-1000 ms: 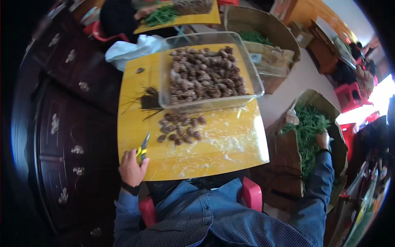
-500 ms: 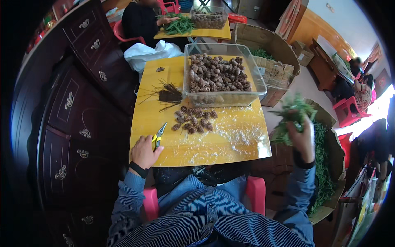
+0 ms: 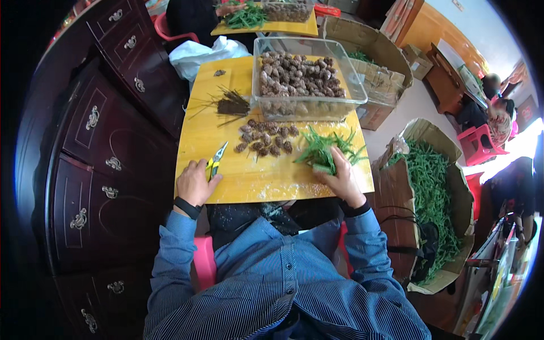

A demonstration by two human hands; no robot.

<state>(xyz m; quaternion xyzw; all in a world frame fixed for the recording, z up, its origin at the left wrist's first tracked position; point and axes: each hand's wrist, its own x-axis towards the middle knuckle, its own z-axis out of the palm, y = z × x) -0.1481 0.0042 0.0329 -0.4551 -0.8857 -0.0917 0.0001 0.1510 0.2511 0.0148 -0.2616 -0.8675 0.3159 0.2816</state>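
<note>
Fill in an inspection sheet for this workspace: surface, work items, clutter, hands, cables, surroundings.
Surface: yellow table, speckled white in places.
Work items: green sprigs; loose pinecones in a cluster; clear tub of more pinecones; yellow-handled pliers; dark wiry bundle left of the tub.
Clutter: one stray item, apparently a pinecone, near the far left corner; white bag beyond the table.
Hands: left hand at the pliers' handles, grip unclear; right hand holds the sprigs.
Cables: dark cords or straps against the near cardboard box; type unclear.
Surroundings: dark cabinet left; greenery in the near box, right; co-worker at a second yellow table.
</note>
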